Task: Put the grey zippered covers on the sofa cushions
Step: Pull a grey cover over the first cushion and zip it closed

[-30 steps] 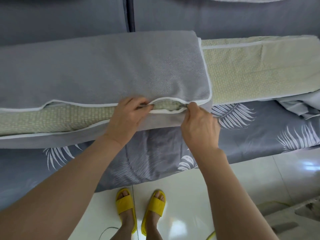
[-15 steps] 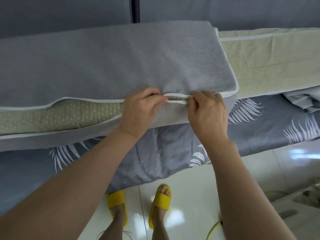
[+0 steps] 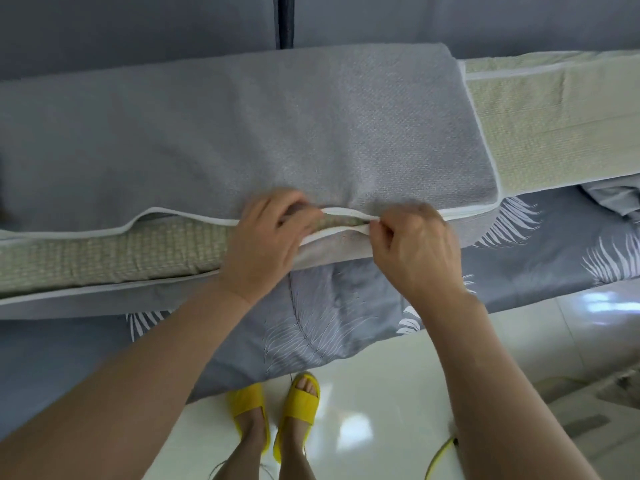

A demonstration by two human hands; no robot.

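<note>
Pinching narrow with right fingertips point(image 3: 379, 231) where the two white pipings meet, presumably on the pull of the zip point(image 3: 467, 213), itself hidden; gripping the open edge of the cover point(image 3: 277, 133) with curled left fingers point(image 3: 298, 211), blurred; right hand point(image 3: 412, 247) and left hand point(image 3: 266, 240) close, not touching.

Against a second ago: longer closed run from right hand to the cover's right corner; against half a second ago: slot between the hands gaping again over the green cushion point(image 3: 121, 251); so, by judgement, zipping creeping leftward, far from done; long open mouth left of the left hand.

Around: bare second cushion point(image 3: 554, 126) just beside on the right; leaf-print sheet point(image 3: 329, 323) beneath; sofa back point(image 3: 138, 29) behind; yellow slippers point(image 3: 298, 403) and yellow cord point(image 3: 440, 459) on the floor.

In the way: cushion bulging through the slot, likely to catch the teeth.
</note>
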